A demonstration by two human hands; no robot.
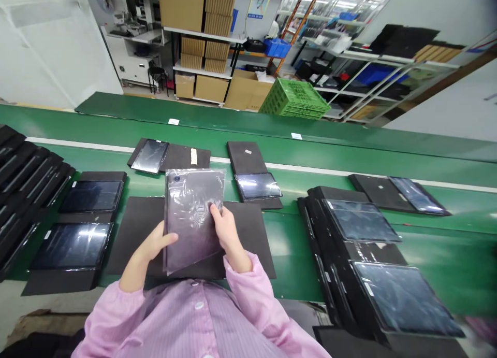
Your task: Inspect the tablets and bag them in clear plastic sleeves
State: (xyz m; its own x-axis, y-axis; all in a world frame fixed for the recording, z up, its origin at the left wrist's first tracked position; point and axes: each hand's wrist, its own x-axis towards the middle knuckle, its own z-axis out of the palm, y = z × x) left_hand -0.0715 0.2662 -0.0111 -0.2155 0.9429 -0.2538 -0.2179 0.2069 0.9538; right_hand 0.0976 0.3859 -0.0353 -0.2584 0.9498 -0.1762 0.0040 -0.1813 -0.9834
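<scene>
Both hands hold up a dark tablet in a clear plastic bag [192, 218], tilted above a black foam sheet [248, 233]. My left hand [157, 242] supports the bag's lower left edge. My right hand [224, 229] grips its right edge, with fingers on the front. Below the bag, the foam sheet lies on a green conveyor belt [287, 228]. Other unbagged tablets rest on black foam sheets around my hands, including one [91, 196] to the left and one [258, 186] ahead.
Stacked black cases with tablets [373, 259] fill the right side, and more black cases [27, 182] stand at the left. A raised green shelf [233, 114] runs behind the belt. Beyond it stand a green crate [295, 100], cardboard boxes and metal shelving.
</scene>
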